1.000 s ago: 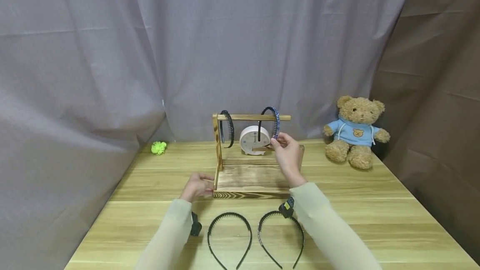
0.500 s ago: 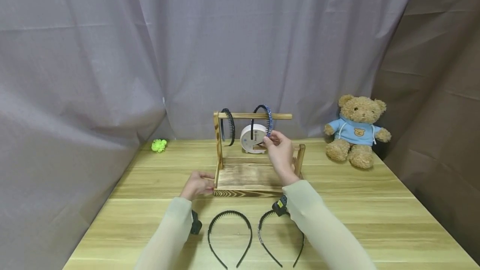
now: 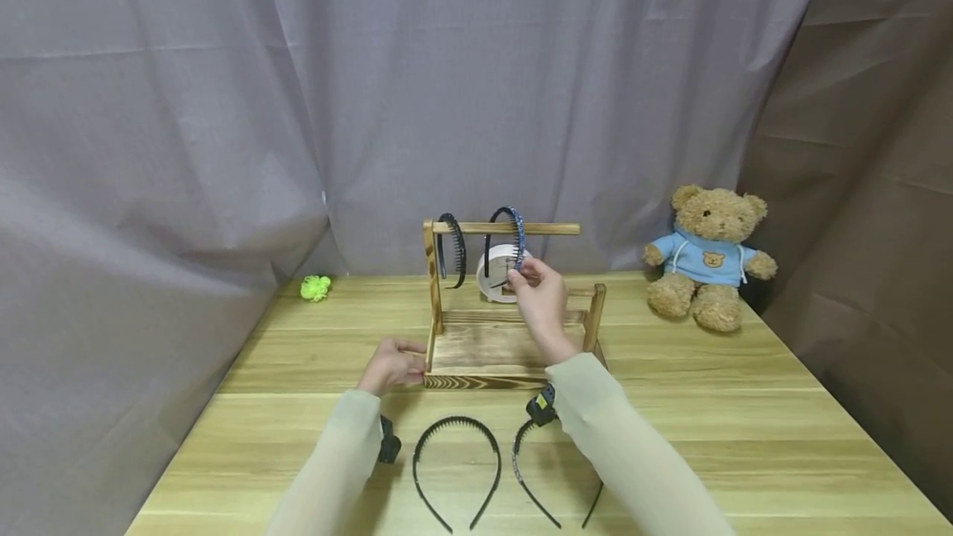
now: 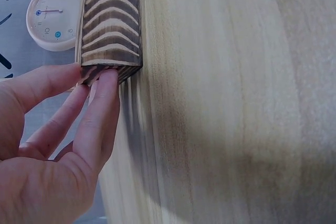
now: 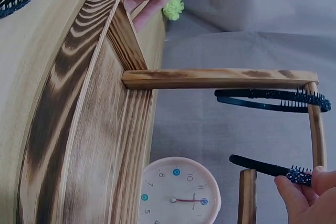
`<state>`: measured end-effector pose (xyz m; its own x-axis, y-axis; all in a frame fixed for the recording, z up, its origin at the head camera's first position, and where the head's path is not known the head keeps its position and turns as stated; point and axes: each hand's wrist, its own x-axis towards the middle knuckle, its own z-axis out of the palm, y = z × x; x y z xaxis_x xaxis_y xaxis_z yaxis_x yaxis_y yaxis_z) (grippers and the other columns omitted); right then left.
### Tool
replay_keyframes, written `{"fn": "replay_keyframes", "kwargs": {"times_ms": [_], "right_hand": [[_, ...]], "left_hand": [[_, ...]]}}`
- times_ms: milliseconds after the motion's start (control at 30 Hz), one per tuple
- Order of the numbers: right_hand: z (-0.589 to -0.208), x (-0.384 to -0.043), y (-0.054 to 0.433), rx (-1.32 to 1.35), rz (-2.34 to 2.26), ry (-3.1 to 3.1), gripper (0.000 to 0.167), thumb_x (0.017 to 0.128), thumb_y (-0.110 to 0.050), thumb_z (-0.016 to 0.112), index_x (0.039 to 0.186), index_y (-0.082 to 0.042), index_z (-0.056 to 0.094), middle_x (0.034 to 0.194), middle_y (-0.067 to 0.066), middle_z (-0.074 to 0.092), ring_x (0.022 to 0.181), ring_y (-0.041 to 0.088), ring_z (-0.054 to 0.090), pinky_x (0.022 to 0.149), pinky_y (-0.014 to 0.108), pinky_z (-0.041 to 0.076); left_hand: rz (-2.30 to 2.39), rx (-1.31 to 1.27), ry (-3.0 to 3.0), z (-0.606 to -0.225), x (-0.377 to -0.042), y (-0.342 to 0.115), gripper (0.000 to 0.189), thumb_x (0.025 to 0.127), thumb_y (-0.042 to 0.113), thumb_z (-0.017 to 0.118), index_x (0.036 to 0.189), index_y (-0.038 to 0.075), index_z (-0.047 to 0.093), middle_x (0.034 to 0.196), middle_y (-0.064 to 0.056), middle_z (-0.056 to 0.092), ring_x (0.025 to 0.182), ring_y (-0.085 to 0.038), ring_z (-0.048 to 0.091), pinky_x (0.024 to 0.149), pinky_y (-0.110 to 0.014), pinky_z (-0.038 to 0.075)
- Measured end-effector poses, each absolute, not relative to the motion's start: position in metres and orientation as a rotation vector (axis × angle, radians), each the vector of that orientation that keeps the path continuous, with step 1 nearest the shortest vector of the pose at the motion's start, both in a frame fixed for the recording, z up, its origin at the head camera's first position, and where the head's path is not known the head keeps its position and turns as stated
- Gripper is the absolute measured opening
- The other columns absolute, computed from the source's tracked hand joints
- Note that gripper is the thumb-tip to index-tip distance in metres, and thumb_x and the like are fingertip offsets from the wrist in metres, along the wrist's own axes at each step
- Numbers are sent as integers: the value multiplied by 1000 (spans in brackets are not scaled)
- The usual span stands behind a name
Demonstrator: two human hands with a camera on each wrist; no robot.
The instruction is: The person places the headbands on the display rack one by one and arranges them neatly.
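My right hand (image 3: pixel 542 296) pinches one arm of a blue glittery toothed headband (image 3: pixel 519 230). Its arch straddles the top bar of the wooden rack (image 3: pixel 551 229), with the arms hanging on either side. Closer to the rack's left post, a black toothed headband (image 3: pixel 459 251) hangs from the same bar. My left hand (image 3: pixel 390 365) touches the front left corner of the rack's base; in the left wrist view its fairly straight fingertips (image 4: pixel 108 77) press against the dark-striped wood (image 4: pixel 111 24).
Two more headbands lie in front of the rack, one plain black (image 3: pixel 495 445) and one glittery (image 3: pixel 515 461) partly under my right forearm. A round white clock (image 3: pixel 486 288) stands behind the rack. A teddy bear (image 3: pixel 718 230) sits at right, a lime-green toy (image 3: pixel 316 288) at left.
My right hand has slid the blue headband leftward along the bar, closer to the black one. My left hand stays at the base corner.
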<state>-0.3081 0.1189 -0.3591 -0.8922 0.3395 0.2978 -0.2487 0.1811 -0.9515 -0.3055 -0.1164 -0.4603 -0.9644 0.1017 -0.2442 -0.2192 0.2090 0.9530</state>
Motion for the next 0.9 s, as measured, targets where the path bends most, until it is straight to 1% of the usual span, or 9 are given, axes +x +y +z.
{"fn": "replay_keyframes", "kwargs": {"times_ms": [100, 233, 300, 367, 500, 600, 733, 900], "right_hand": [[-359, -308, 115, -70, 1742, -2016, 23, 87, 1, 68, 110, 7, 67, 104, 25, 69, 91, 36, 69, 78, 33, 62], [-361, -309, 112, -72, 1691, -2033, 22, 87, 0, 69, 107, 8, 68, 101, 24, 69, 89, 32, 69, 74, 23, 61], [-361, -309, 110, -77, 1669, -2045, 22, 86, 0, 69, 107, 7, 68, 101, 24, 70, 89, 31, 69, 73, 21, 61], [-361, -309, 108, -69, 1654, -2051, 21, 86, 0, 70, 106, 7, 69, 101, 24, 70, 89, 32, 69, 74, 23, 61], [-361, -309, 105, -49, 1629, -2072, 21, 85, -1, 70, 105, 5, 70, 99, 22, 71, 90, 33, 69, 80, 33, 61], [-362, -309, 102, -48, 1615, -2087, 19, 84, 0, 71, 103, 4, 70, 99, 20, 72, 92, 33, 69, 84, 38, 60], [-364, -310, 99, -49, 1587, -2112, 17, 84, -1, 71, 101, 4, 71, 98, 19, 73, 91, 32, 69, 83, 39, 59], [-365, -309, 96, -35, 1569, -2136, 17, 85, -2, 71, 102, 3, 71, 99, 18, 73, 91, 32, 69, 83, 39, 59]], "left_hand": [[1816, -114, 2241, -461, -305, -116, 35, 85, -12, 60, 120, -13, 59, 104, -31, 65, 79, -24, 68, 80, -37, 62], [1813, -119, 2238, -461, -305, -115, 35, 86, -12, 60, 121, -13, 59, 106, -31, 64, 83, -26, 69, 81, -37, 62], [1813, -123, 2235, -461, -305, -115, 35, 85, -12, 60, 120, -13, 59, 106, -31, 64, 82, -26, 68, 81, -37, 62], [1820, -129, 2229, -461, -305, -116, 36, 85, -13, 61, 120, -13, 58, 105, -30, 64, 80, -25, 68, 80, -36, 62], [1830, -137, 2215, -461, -306, -116, 36, 84, -13, 62, 120, -14, 58, 103, -29, 64, 77, -24, 67, 79, -35, 63], [1834, -140, 2207, -461, -307, -116, 36, 84, -13, 62, 120, -14, 58, 103, -28, 64, 77, -23, 67, 79, -35, 63], [1834, -142, 2209, -461, -307, -116, 36, 84, -13, 61, 120, -14, 59, 102, -29, 64, 75, -22, 66, 77, -34, 63], [1832, -159, 2218, -460, -306, -116, 34, 84, -13, 62, 118, -13, 60, 103, -28, 64, 75, -23, 67, 78, -34, 63]]}}
